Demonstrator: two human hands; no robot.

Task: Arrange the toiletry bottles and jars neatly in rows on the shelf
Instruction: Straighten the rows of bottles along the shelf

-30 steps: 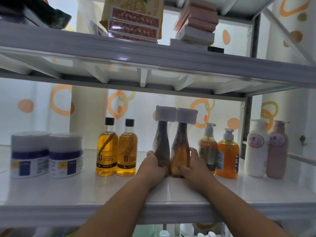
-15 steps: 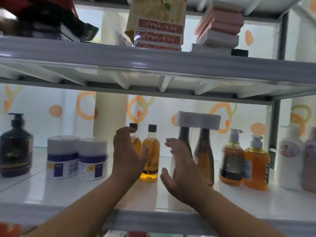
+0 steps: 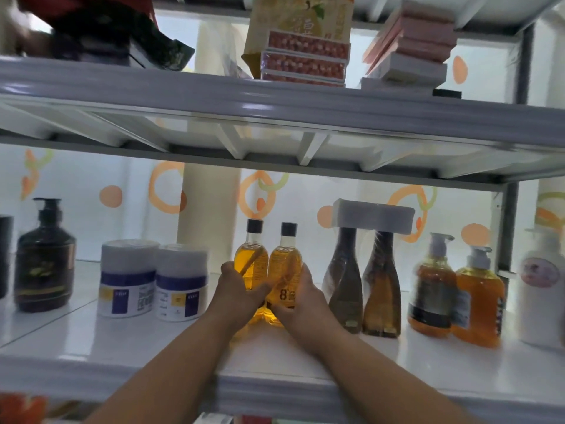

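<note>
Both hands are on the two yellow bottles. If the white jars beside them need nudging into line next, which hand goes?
Left. The left hand is on the bottle nearest the white jars, with open shelf between. The right hand would have to cross both yellow bottles.

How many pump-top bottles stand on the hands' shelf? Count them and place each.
3 clearly: a dark pump bottle far left, and two orange pump bottles right of centre. A white bottle at the right edge is too blurred to judge; more may sit out of frame.

both forearms reach fwd & up, converging. left hand (image 3: 237,290) & right hand (image 3: 301,296) side by side, fingers curled in a grip, thumbs nearly touching.
</note>
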